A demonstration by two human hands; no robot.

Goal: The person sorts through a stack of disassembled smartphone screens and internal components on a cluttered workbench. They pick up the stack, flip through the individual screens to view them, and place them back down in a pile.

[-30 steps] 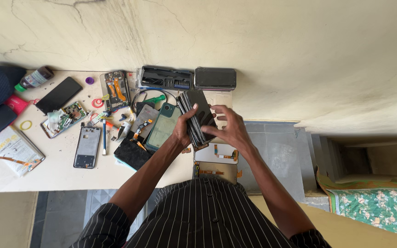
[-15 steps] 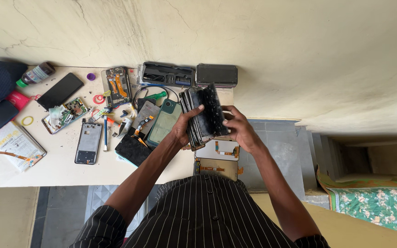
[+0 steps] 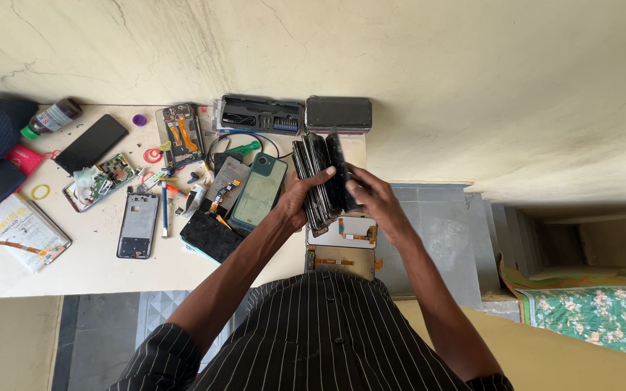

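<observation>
Both hands hold a stack of several dark phone screen panels (image 3: 319, 177) upright above the right end of the white table (image 3: 81, 261). My left hand (image 3: 300, 201) grips the stack from the left side. My right hand (image 3: 371, 197) holds it from the right, fingers on the outermost panel. Below the stack lie two loose screen panels (image 3: 342, 246) with orange flex cables. A green phone (image 3: 259, 192) lies face down just left of my left hand.
On the table lie a black tool case (image 3: 259, 114), a dark box (image 3: 338, 114), opened phones and frames (image 3: 138, 224), a circuit board (image 3: 106, 177), a black phone (image 3: 90, 143), a bottle (image 3: 51, 118) and small tools. Grey floor tiles (image 3: 436, 232) lie to the right.
The stack was fanned and tilted right half a second ago; now the panels are gathered upright between both hands, slightly nearer the table.
</observation>
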